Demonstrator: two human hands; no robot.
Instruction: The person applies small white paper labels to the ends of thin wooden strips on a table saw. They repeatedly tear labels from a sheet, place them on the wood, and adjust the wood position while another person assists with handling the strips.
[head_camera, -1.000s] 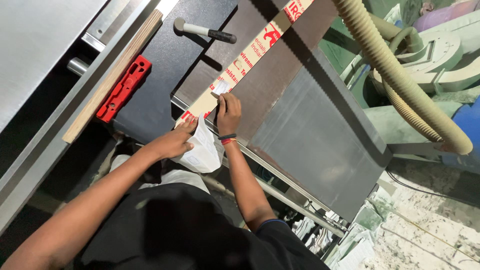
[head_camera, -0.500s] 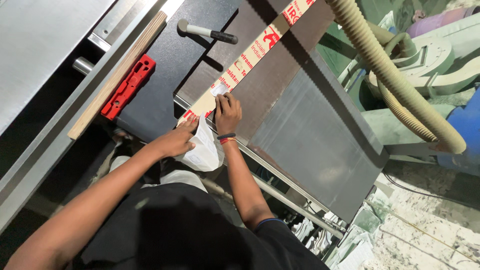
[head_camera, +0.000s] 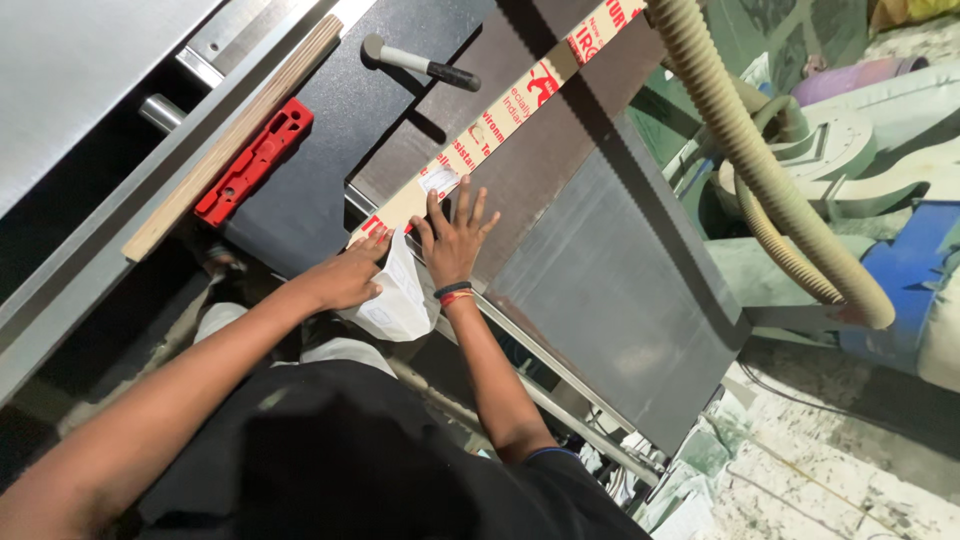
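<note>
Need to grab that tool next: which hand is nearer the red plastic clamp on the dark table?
Left. The left hand rests at the board's near end, a short way from the red plastic clamp; the right hand lies flat on the taped board, farther off.
</note>
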